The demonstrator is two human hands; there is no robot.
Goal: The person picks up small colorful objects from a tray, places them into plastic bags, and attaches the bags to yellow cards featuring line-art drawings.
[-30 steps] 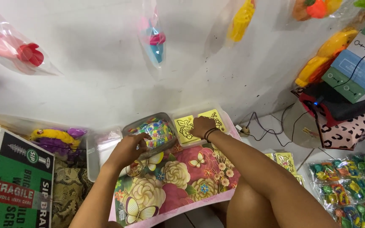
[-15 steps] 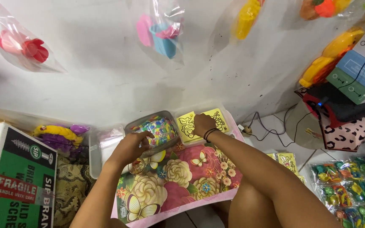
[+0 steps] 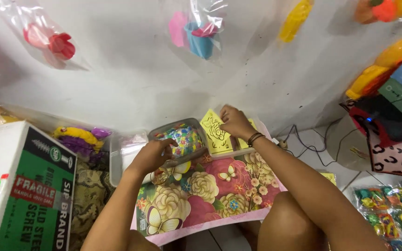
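A clear tub of coloured beads (image 3: 181,138) is gripped at its near rim by the left hand (image 3: 152,155). Just right of the tub, a yellow card (image 3: 215,132) is pinched upright by the right hand (image 3: 235,122), above the floral cloth (image 3: 201,195).

Two hands are seen: left hand (image 3: 152,155), right hand (image 3: 234,122). One clear tub (image 3: 182,138) of coloured bits is counted, one yellow card (image 3: 214,131), one flowered mat (image 3: 201,195), one cardboard box (image 3: 24,186). Two toy bags are hung on the wall: red (image 3: 47,42), blue-and-pink (image 3: 196,32).
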